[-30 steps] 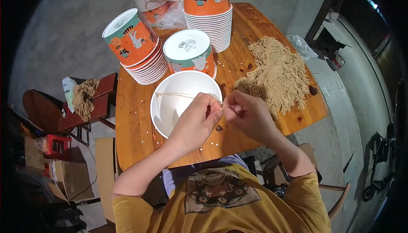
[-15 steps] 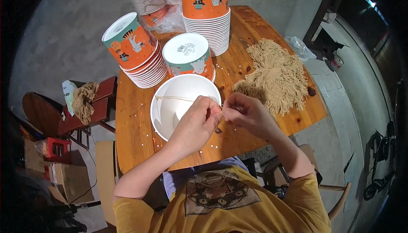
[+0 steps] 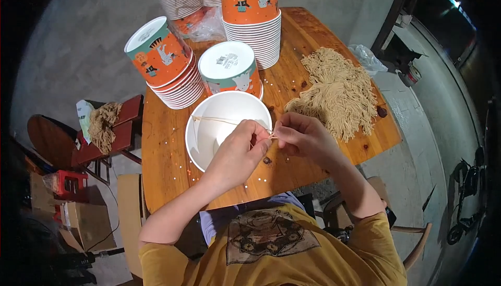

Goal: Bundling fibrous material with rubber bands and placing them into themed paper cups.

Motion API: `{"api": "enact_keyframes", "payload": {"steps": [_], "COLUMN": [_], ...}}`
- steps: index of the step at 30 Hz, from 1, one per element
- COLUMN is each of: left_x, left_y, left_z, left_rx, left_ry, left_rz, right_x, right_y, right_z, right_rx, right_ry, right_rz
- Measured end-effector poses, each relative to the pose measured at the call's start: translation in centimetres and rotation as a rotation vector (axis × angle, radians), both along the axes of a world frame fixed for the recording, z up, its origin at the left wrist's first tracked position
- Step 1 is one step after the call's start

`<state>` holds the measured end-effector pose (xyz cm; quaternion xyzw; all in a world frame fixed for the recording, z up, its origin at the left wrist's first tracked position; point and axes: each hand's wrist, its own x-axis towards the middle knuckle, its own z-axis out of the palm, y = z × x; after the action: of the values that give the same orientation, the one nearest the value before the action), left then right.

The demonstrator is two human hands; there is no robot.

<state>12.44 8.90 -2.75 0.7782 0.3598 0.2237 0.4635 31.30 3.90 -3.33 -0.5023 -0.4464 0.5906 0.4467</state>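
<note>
My left hand (image 3: pixel 236 149) is closed in a pinch on a thin tan string (image 3: pixel 215 120). One stretch of the string runs left from my fingers over the mouth of an open white paper tub (image 3: pixel 194 142) to its far left rim. My right hand (image 3: pixel 307 137) pinches the string's other end, a short bit of which shows between the two hands. Both hands hover at the tub's right side, fingertips almost touching. A heap of tan strings (image 3: pixel 336 95) lies on the table just beyond my right hand. Whether there is a knot is too small to tell.
Upturned orange-and-green tubs stand behind the white one: a leaning stack (image 3: pixel 159 56), a low one (image 3: pixel 227 67) and a tall stack (image 3: pixel 251 30). Small white beads dot the wooden table (image 3: pixel 292 174). A red-brown stool (image 3: pixel 125 121) with more strings stands at left.
My fingertips have drawn slightly apart, so a short piece of string now shows between them. My right hand has shifted a little; the tubs and the heap stay put.
</note>
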Motion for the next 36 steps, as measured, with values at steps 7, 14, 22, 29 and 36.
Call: {"api": "enact_keyframes", "payload": {"steps": [7,14,22,29,36], "left_x": [-0.3,-0.4,-0.5,-0.6,-1.4], "left_y": [0.2,0.0,0.2,0.0,0.0], "left_z": [0.0,0.3,0.6,0.8,1.1], "left_rx": [-0.035,-0.049,-0.039,0.150,0.278], "left_ry": [-0.019,-0.022,0.000,0.044,0.076], "left_rz": [0.037,0.046,0.076,0.056,0.052], "right_x": [-0.1,-1.0,-0.9,-1.0,0.1], "right_y": [0.1,-0.6,0.0,0.1,-0.1], "right_z": [-1.0,0.8,-1.1,-1.2,-1.4], "right_rx": [0.172,0.540,0.818,0.956,0.943], "right_ry": [-0.060,-0.731,-0.891,-0.964,-0.965], "right_rz": [0.014,0.015,-0.102,-0.139,-0.055]}}
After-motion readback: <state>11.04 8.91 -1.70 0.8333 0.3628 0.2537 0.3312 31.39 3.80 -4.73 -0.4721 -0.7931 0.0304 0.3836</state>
